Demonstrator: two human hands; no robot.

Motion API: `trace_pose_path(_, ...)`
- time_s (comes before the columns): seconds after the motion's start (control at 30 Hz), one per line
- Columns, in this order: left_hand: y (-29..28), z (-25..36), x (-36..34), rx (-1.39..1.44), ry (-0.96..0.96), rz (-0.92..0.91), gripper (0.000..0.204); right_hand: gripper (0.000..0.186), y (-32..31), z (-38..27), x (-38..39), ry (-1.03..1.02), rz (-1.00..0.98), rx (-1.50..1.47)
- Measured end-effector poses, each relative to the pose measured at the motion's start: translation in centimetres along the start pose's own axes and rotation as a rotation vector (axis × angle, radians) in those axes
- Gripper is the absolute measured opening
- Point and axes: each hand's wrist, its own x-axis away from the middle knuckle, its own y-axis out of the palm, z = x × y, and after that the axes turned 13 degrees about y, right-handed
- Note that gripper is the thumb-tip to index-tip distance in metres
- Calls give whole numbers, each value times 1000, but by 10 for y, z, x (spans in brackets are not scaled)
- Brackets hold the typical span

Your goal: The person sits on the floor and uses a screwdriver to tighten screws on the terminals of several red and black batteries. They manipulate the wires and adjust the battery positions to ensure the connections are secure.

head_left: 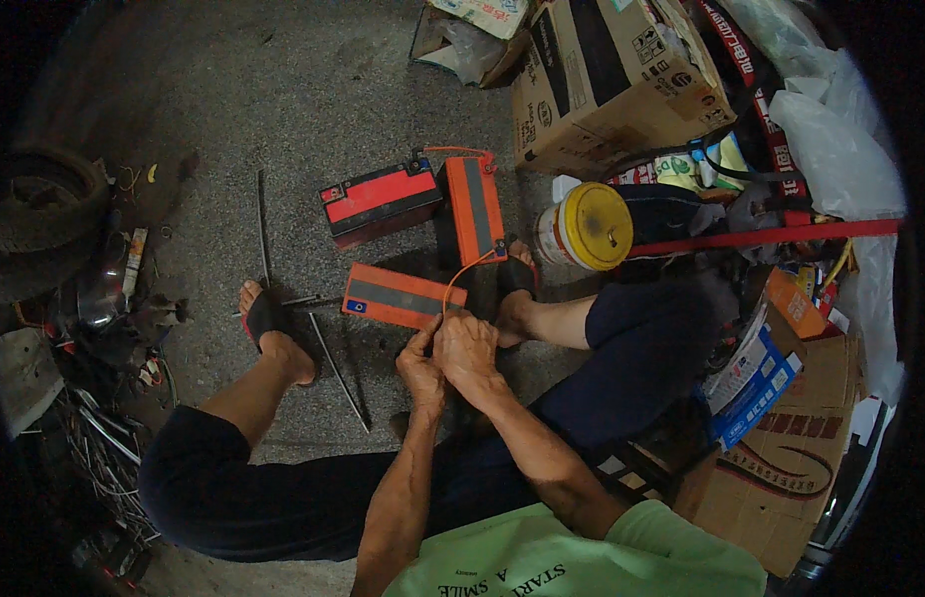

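Observation:
Both my hands meet at the near right end of an orange battery (398,296) with a grey stripe, lying on the floor between my feet. An orange wire (459,274) runs from a second orange battery (474,204) down to my fingertips. My left hand (420,368) pinches at the wire's lower end. My right hand (466,350) is closed beside it, fingers curled over the battery's corner; what it grips is hidden. A red and black battery (381,202) sits behind, joined to the second battery by another orange wire (452,149).
Thin metal rods (338,370) lie near my left foot. A bucket with a yellow lid (598,226) stands right of the batteries, below a large cardboard box (621,85). Tyres (44,224) and a heap of metal scraps (99,448) line the left side.

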Motion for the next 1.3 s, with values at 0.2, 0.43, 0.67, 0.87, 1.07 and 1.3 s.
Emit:
trace_pose_path(0.2,1,12,-1,-12,-28,-15,35,13,-9,-3,-1,30,-66,-23)
trace_pose_path(0.43,0,10,0,36,-7,-27,32,13,-10,-3,-1,41,-87,-70)
trace_pose_path(0.67,3,12,-1,170,24,22,19,13,-5,0,-1,47,-85,-2)
trace_pose_path(0.87,0,12,-2,146,-51,7,18,13,-2,6,0,30,-76,-33)
trace_pose_path(1.07,-2,8,-2,161,-74,16,18,13,-6,5,0,10,-72,-20)
trace_pose_path(1.3,1,14,-3,221,-167,42,20,15,-4,9,-4,30,-68,-29)
